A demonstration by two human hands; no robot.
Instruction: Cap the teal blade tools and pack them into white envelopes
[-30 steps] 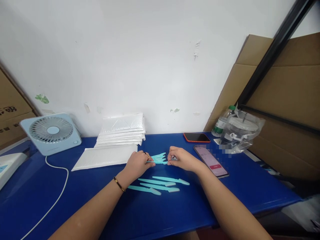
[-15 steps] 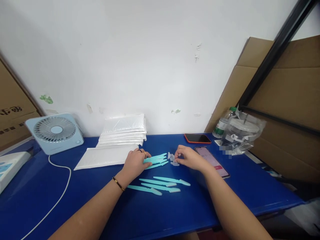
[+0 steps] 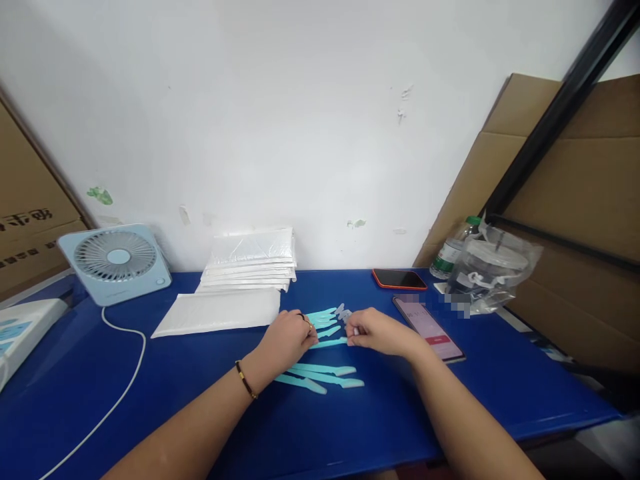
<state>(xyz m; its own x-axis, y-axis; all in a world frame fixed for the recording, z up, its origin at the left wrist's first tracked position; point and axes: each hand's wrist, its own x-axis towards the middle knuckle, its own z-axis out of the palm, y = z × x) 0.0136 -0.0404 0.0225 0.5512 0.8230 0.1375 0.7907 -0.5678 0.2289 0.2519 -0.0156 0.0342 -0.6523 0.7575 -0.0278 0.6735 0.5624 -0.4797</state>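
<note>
Between my two hands is a turquoise eyebrow razor (image 3: 327, 343). My left hand (image 3: 293, 335), wearing a ring and a bracelet, pinches its handle end. The fingers of my right hand (image 3: 367, 330) close around the tip end; a small pale piece shows at the fingertips, probably a clear blade cap, though most of it is hidden. Just behind lie more turquoise razors (image 3: 323, 317), partly covered by my left hand. A few translucent caps (image 3: 343, 312) rest beside my right fingertips. Nearer to me, three razors (image 3: 320, 377) lie side by side on the blue table (image 3: 380, 420).
White padded envelopes (image 3: 250, 257) are stacked by the wall, with one envelope (image 3: 217, 312) in front. A light blue fan (image 3: 119, 257) with a cable stands left. To the right are two phones (image 3: 400, 279), a bottle (image 3: 445, 257) and a bagged cup (image 3: 490, 267).
My left hand has moved from the rear razors and picked up one from the front group. My right hand has come from the caps to that razor's tip.
</note>
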